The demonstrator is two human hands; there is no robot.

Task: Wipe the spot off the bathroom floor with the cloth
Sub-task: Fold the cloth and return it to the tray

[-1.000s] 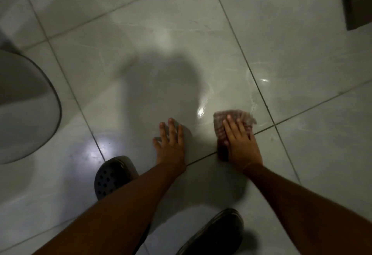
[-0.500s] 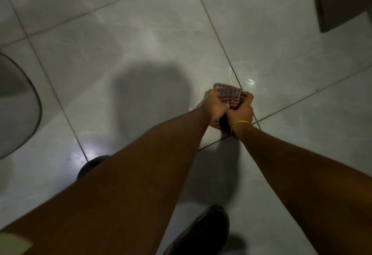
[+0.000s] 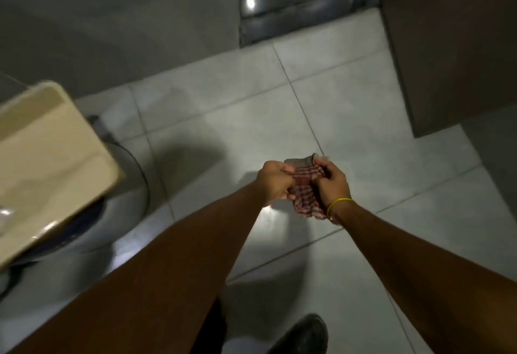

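Cloth [image 3: 306, 185]: checked red and white, soft and limp, light by the look of it, bunched into folds and held up off the floor [image 3: 363, 163] between both hands, above the joint lines of the pale tiles. Likely damp or not, cannot tell. No stiffness to push with; best gathered into a thick pad under a flat palm, or gripped by the bunched middle, so no loose corner drags. Glossy tile, probably slippery under fabric, so easy to slide but needing downward pressure. Nothing fragile here.

Left hand [image 3: 275, 181]: fingers curled tight, closed on the cloth's left side. Right hand [image 3: 331, 183]: likewise clenched on the right side, yellow band [image 3: 340, 202] at the wrist, a loose end hanging below. Spot itself: not made out on the floor in this dim light.
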